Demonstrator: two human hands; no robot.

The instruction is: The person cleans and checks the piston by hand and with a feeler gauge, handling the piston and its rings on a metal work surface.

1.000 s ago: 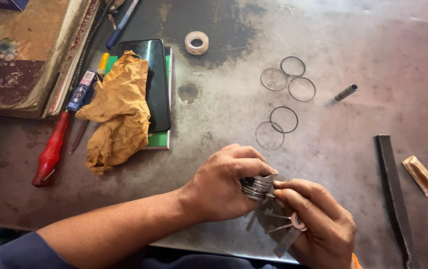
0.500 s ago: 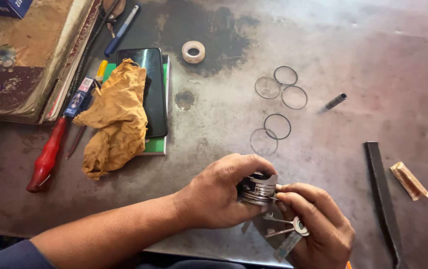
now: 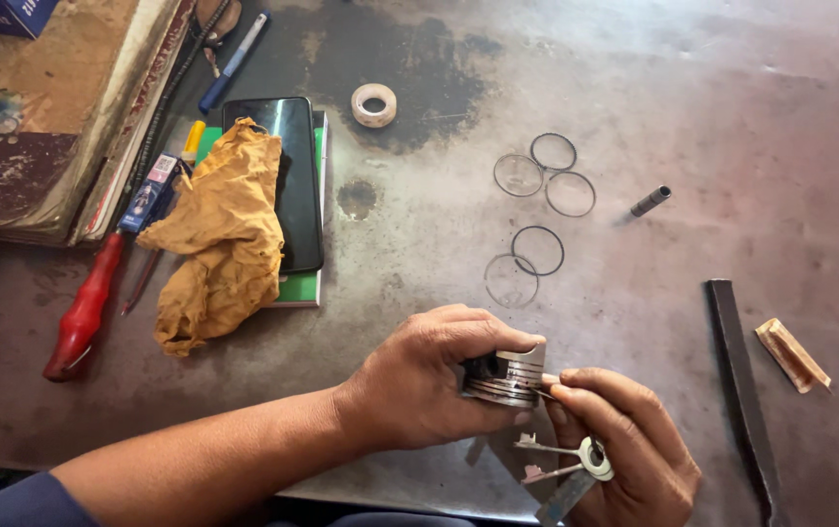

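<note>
The left hand [image 3: 434, 385] grips a ribbed metal piston [image 3: 507, 376] while the right hand [image 3: 624, 454], fingers curled around flat keys [image 3: 561, 466], touches its grooved side.

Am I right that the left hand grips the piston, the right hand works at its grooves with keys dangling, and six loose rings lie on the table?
Not quite: the head view shows five loose rings on the table, not six. The rest holds: the left hand grips the piston, and the right hand is at its grooves with the keys dangling.
</note>
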